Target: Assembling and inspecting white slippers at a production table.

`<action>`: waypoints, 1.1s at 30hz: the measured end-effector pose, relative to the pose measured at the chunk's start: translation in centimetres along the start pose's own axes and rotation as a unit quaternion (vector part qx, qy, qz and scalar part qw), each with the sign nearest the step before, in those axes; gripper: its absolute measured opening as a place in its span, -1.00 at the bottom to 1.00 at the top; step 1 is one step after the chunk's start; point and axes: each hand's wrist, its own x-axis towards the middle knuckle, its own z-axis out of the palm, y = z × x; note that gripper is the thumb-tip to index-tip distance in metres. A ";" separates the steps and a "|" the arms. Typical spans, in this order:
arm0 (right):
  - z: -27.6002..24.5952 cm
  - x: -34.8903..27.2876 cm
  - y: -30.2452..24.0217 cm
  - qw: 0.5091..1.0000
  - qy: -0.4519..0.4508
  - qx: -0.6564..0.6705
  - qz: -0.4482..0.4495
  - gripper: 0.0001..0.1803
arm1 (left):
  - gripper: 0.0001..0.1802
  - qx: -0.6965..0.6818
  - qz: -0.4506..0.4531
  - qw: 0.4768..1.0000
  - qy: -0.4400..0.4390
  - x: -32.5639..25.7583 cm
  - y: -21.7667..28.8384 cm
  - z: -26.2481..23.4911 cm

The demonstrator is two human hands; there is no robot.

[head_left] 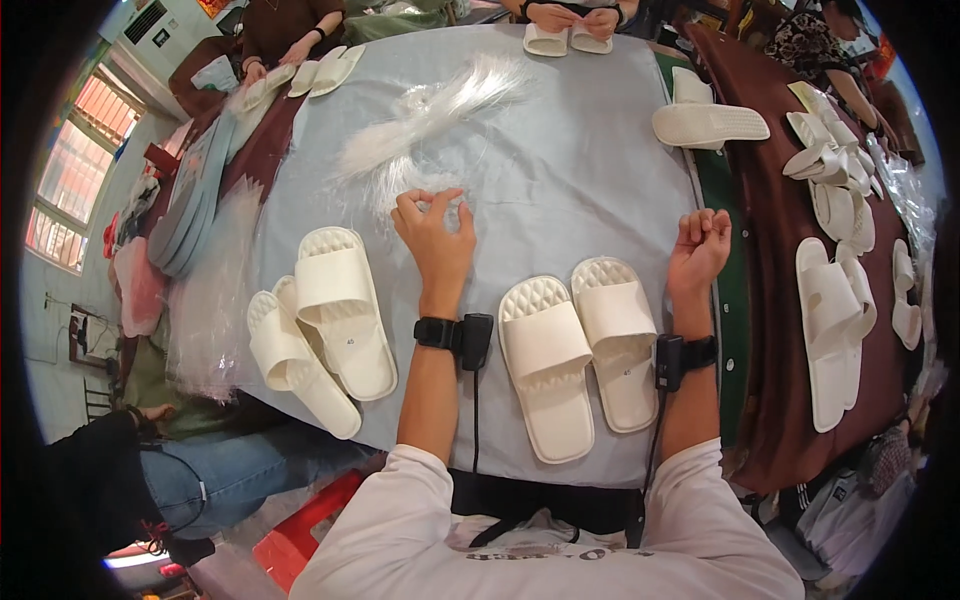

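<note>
My left hand (436, 235) is over the cloth at the near edge of a loose bundle of clear, thin plastic strands (440, 120). Its thumb and forefinger come together in a pinch; whatever is between them is too fine to make out. On the right, my right hand (700, 255) is curled closed above the table's edge, and the inside of its fingers is hidden. Between my forearms lies a pair of white slippers, a left one (545, 360) and a right one (617, 345), toes toward me. Left of my left arm, more white slippers (345, 315) overlap each other.
Grey cloth (560, 170) covers the table. White slippers (830, 330) lie on a brown surface at right, and a crossed pair (710, 123) sits at the far right corner. Clear plastic bags (215, 300) hang at left. Co-workers' hands (570, 18) handle slippers across the table.
</note>
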 end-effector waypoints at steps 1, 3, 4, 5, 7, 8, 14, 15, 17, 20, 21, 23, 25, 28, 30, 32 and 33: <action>-0.1 0.1 0.1 1.000 -0.003 -0.003 -0.002 -0.85 | -0.77 0.002 -0.001 1.000 0.000 -0.1 0.0 0.0; -0.4 0.1 0.0 1.000 0.000 0.004 0.002 -0.85 | -0.72 -0.028 -0.027 0.999 0.020 -0.2 0.3 0.0; -0.6 0.1 -0.1 1.000 0.002 0.010 0.004 -0.86 | -0.72 -0.029 -0.028 0.999 0.019 -0.2 0.4 -0.1; -0.8 0.1 -0.1 1.000 0.003 0.009 0.003 -0.86 | -0.72 -0.047 0.006 0.999 0.008 -0.1 0.5 -0.2; -0.8 0.1 -0.1 1.000 0.001 0.008 0.005 -0.86 | -0.72 -0.064 0.040 0.997 -0.003 -0.1 0.6 -0.3; -0.8 0.1 -0.1 1.000 0.001 0.008 0.005 -0.86 | -0.73 -0.070 0.068 0.994 -0.041 -0.2 0.6 -0.2; -1.0 0.3 -0.1 1.000 -0.005 0.018 0.008 -0.85 | -0.82 -0.050 0.060 0.989 -0.126 -1.5 0.4 1.2; -1.0 0.1 -0.1 1.000 -0.003 0.015 0.009 -0.85 | -0.83 -0.046 0.033 0.988 -0.144 -1.5 0.6 1.0; -1.1 0.1 -0.1 1.000 0.000 0.011 0.009 -0.85 | -0.85 -0.044 0.027 0.987 -0.150 -1.3 0.7 0.8; -1.1 0.4 0.0 1.000 -0.007 0.018 0.009 -0.87 | -0.88 -0.039 0.035 0.986 -0.160 -1.1 0.6 0.8; -0.9 0.4 0.0 1.000 -0.008 0.016 0.009 -0.88 | -0.90 -0.035 0.049 0.985 -0.162 -1.0 0.8 0.7; -0.6 0.1 -0.2 1.000 -0.008 0.012 0.008 -0.90 | -0.90 -0.057 0.057 0.987 -0.136 -0.8 1.3 0.4; -0.5 0.1 -0.4 1.000 0.003 -0.003 0.000 -0.91 | -0.90 -0.081 0.068 0.989 -0.108 -0.4 2.1 0.1; 0.2 -0.3 -0.8 0.998 -0.055 -0.044 0.001 -0.93 | -0.88 -0.154 0.084 0.980 -0.092 -0.6 2.3 -0.2; 1.1 -1.4 -0.7 0.975 -0.101 -0.183 -0.074 -0.85 | -0.83 -0.284 0.064 0.934 -0.209 -0.9 2.1 -0.1; 2.5 -2.0 -0.6 0.926 -0.144 -0.317 -0.146 -0.74 | -0.83 -0.315 0.104 0.918 -0.217 -1.0 2.5 0.3; 3.7 -2.5 -1.1 0.838 -0.249 -0.442 -0.201 -0.67 | -0.82 -0.344 0.140 0.900 -0.227 -1.4 2.9 0.4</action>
